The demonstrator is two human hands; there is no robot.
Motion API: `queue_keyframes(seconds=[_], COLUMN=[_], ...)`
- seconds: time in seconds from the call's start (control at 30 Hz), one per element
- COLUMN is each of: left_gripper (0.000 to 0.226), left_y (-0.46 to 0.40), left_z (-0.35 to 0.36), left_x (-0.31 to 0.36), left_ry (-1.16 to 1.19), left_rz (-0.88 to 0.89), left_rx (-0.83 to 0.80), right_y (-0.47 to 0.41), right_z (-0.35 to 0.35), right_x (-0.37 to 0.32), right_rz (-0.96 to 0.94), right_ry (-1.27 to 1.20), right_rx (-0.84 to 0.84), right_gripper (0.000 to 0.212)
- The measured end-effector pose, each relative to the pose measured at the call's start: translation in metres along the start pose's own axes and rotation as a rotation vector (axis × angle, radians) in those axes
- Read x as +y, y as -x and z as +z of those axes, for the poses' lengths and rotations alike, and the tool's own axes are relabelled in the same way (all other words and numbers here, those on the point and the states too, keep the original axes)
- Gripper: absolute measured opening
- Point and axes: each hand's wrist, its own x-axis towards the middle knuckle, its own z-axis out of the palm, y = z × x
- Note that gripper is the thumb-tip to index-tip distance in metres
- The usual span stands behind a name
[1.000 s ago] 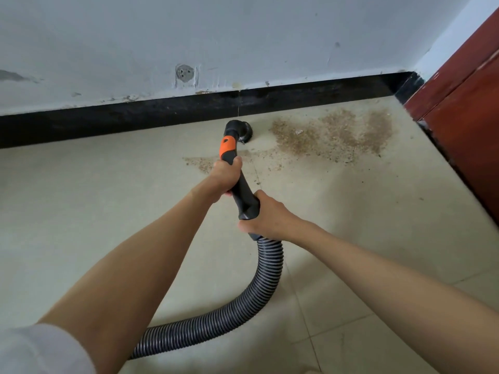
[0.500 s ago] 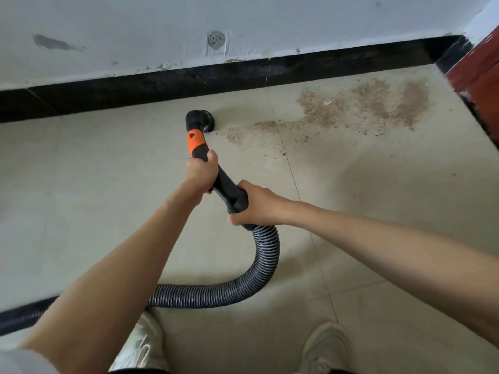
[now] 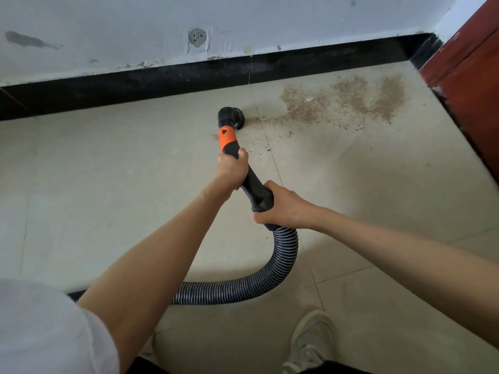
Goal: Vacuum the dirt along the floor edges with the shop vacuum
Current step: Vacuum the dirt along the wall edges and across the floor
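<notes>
A black vacuum wand with an orange band points away from me, its round nozzle down on the beige tile floor. My left hand grips the wand just below the orange band. My right hand grips the lower end of the wand, where the ribbed grey hose begins. The hose curls down and left behind my left arm. A brown patch of dirt lies on the floor to the right of the nozzle, near the corner. Thin scattered crumbs reach from it to the nozzle.
A black baseboard runs under the pale, scuffed wall ahead. A red-brown wooden door or panel closes the right side. My white shoe stands at the bottom right. Tile joints cross the floor.
The nozzle has swung back right to the left fringe of the dirt after a sweep left. The thin crumb trail left of the patch has shrunk. My grips are unchanged.
</notes>
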Motion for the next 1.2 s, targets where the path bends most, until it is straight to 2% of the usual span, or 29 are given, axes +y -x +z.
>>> queue_keyframes(seconds=[0.3,0.43,0.53,0.7,0.83,1.0,1.2], left_gripper=[0.037,0.045,0.042,0.045,0.034,0.044,0.052], left_y=[0.0,-0.004,-0.005,-0.008,-0.014,-0.025,-0.02], left_z=[0.047,0.051,0.053,0.035,-0.007,-0.059,-0.075], left_x=[0.022,0.029,0.036,0.039,0.025,0.001,-0.03], left_ry=[-0.05,-0.098,-0.112,-0.076,-0.026,0.114,0.12], left_rz=[0.063,0.077,0.098,0.115,0.039,-0.048,-0.093], left_rx=[-0.144,-0.203,-0.207,-0.09,0.007,0.203,0.23], right_y=[0.022,0.021,0.016,0.01,-0.001,-0.01,-0.006], right_z=[-0.024,-0.026,-0.028,-0.031,-0.015,0.012,0.027], right_x=[0.034,0.034,0.035,0.021,-0.008,-0.037,-0.043], right_rz=[0.047,0.057,0.061,-0.011,-0.064,-0.145,-0.169], right_ry=[-0.069,-0.094,-0.112,-0.134,-0.042,0.046,0.166], right_rx=[0.155,0.179,0.184,0.154,0.037,-0.101,-0.189], right_gripper=[0.037,0.038,0.038,0.034,0.039,0.038,0.042])
